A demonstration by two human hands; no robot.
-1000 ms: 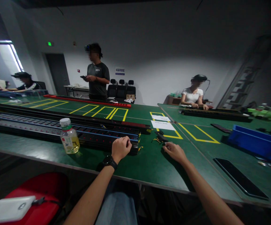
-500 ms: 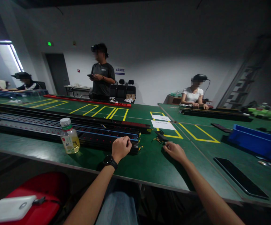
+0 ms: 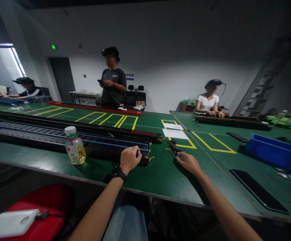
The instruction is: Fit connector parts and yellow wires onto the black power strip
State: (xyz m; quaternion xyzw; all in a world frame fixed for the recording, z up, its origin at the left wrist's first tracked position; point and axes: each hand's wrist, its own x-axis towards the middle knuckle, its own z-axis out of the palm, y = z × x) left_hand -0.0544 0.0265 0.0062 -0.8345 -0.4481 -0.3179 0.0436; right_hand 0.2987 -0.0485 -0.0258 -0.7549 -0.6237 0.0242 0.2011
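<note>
My left hand [image 3: 130, 158] is closed and rests at the near right end of a long black rail [image 3: 102, 146] with blue strips and rows of red dots. Its fingertips are hidden behind the knuckles. To the right, my right hand [image 3: 187, 163] lies low over the green table, fingers curled together. Something small and dark shows at its fingertips, too unclear to name. Just beyond them lies a small black part [image 3: 173, 146] with thin yellow and black wires. Short yellow wire ends [image 3: 151, 158] stick out of the rail's end.
A drink bottle [image 3: 75, 149] stands by the rail. White paper sheets [image 3: 175, 134] lie past the black part. On the right are a black phone [image 3: 258, 190] and a blue bin [image 3: 276, 150]. One person [image 3: 113, 80] stands across the table; another [image 3: 207, 100] sits at the far right.
My two hands have stayed in place. The standing person across the table has shifted slightly to the right.
</note>
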